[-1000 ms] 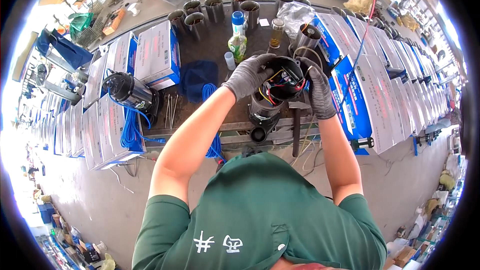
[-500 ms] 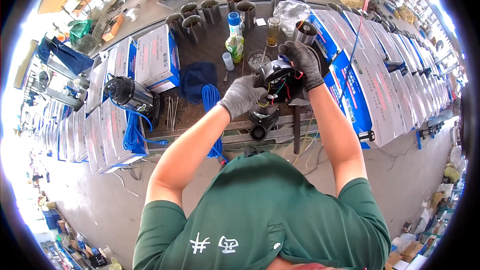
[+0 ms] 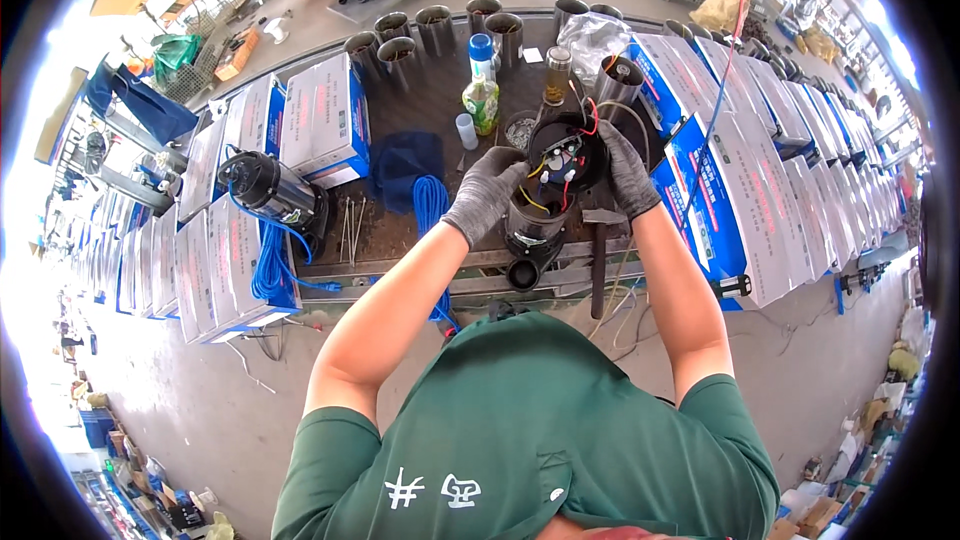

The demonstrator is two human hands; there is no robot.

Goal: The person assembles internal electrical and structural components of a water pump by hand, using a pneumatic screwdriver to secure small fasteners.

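Note:
Both my hands wear grey gloves. Between them is a round black motor cover (image 3: 578, 130), tilted so its hollow inside faces me, with red, yellow and white wires and connectors in it. My right hand (image 3: 628, 175) wraps its right side. My left hand (image 3: 488, 190) is closed at its left rim, fingertips pinched near a yellow wire. Just below stands a pump body (image 3: 533, 232) with a round black outlet toward me; wires run between the two. A hammer (image 3: 598, 270) lies right of the pump body, its handle toward me.
A finished-looking pump (image 3: 265, 190) with blue cable rests on boxes (image 3: 320, 125) at left. Stacked boxes (image 3: 735, 190) line the right. Steel cylinders (image 3: 436, 32), a green bottle (image 3: 481, 105), a jar (image 3: 557, 75), a blue cloth (image 3: 402, 168) and a blue cable coil (image 3: 431, 202) sit on the bench.
The cover has turned so its wired inside faces me, and the silvery round part seen earlier is out of sight. My right hand has moved down along its side; my left has shifted slightly right.

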